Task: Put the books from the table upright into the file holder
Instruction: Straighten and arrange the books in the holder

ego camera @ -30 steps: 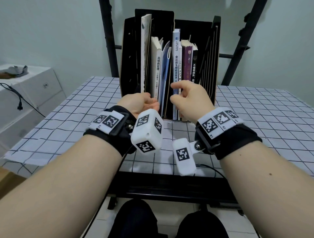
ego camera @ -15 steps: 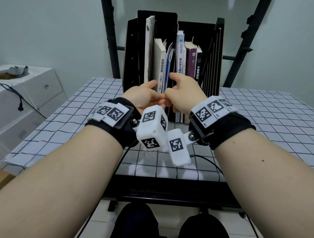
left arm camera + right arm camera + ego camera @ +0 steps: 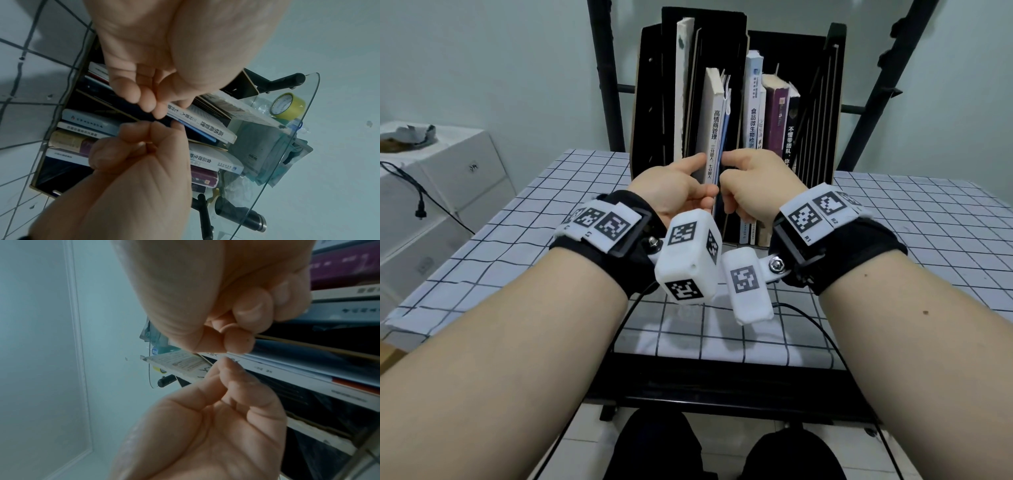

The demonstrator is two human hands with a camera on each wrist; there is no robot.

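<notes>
Pinching blue booklet (image 3: 725, 137) | both hands (image 3: 674, 192) (image 3: 756, 185), fingers curled | beside white book (image 3: 714, 137) "高情商管理"

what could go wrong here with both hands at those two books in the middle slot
1. The thin blue book looks floppy beside the white book; pushing could bend its cover.
2. The left hand and right hand crowd one narrow slot of the file holder, so a finger could catch on a divider.
3. The holder is tall and loaded; a hard push might shift it.
</notes>
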